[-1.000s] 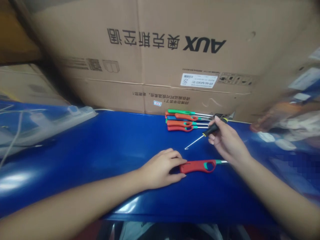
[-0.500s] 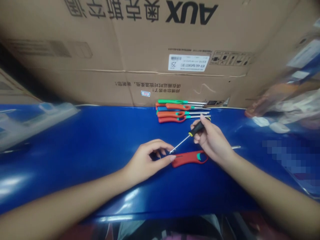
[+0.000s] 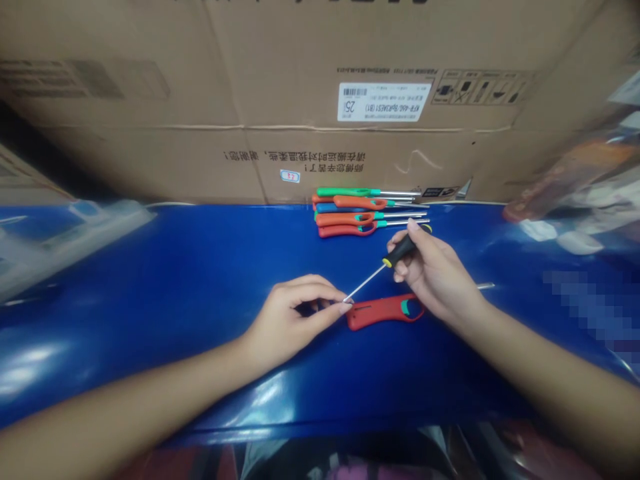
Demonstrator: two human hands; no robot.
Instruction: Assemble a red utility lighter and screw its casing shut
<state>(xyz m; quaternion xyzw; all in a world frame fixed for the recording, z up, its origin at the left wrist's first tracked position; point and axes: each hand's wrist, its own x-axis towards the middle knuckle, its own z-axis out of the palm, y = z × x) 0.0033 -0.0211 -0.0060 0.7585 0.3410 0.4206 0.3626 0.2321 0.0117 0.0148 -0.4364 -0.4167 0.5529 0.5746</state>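
A red lighter with a green trigger (image 3: 383,311) lies on the blue table (image 3: 200,267), its metal nozzle pointing right. My right hand (image 3: 435,277) grips a black-handled screwdriver (image 3: 400,251) and holds its thin shaft slanting down-left. The tip meets the lighter's left end. My left hand (image 3: 295,317) is pinched at that same spot, thumb and forefinger closed around the screwdriver tip; whether they hold a small part I cannot make out.
Several more lighters (image 3: 355,213), red, orange, green and blue, lie stacked at the table's back edge. A large cardboard box (image 3: 320,100) stands right behind them. Clear plastic bags (image 3: 65,233) lie at the left and packaged goods (image 3: 585,180) at the right.
My left hand lifted off the lighter's handle and pinched at its left end. My right hand brought the screwdriver tip down to that end. The camera view tilted downward.
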